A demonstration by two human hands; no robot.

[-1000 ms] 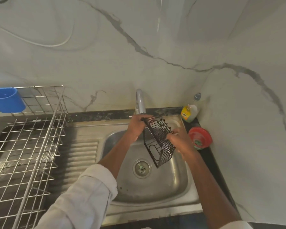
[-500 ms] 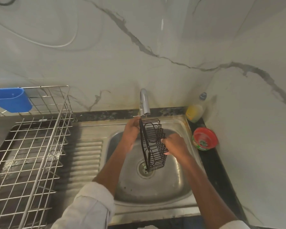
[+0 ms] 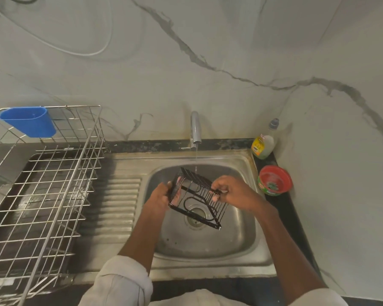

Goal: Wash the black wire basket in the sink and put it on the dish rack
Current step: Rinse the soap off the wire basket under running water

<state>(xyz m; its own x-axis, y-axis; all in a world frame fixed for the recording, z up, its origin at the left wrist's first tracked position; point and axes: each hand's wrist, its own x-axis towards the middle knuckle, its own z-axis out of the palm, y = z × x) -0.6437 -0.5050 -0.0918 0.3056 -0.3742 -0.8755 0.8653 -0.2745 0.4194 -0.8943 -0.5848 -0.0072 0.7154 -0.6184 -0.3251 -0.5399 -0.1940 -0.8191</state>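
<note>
Basket (image 3: 196,196) held over sink (image 3: 248,244), now tipped flatter than half a second earlier, when it was held nearly on edge.

Left hand (image 3: 160,196) is clamped on the basket's left end; right hand (image 3: 234,193) pinches wires at its right side. A thin stream from the tap (image 3: 195,129) lands on the far edge, so rinsing is judged ongoing. Rack (image 3: 42,195) stands left of the sink, carrying a blue cup (image 3: 29,121). Bottle (image 3: 263,144) and red bowl (image 3: 275,180) sit right of the sink. Nothing is seen blocking the leftward path.
</note>
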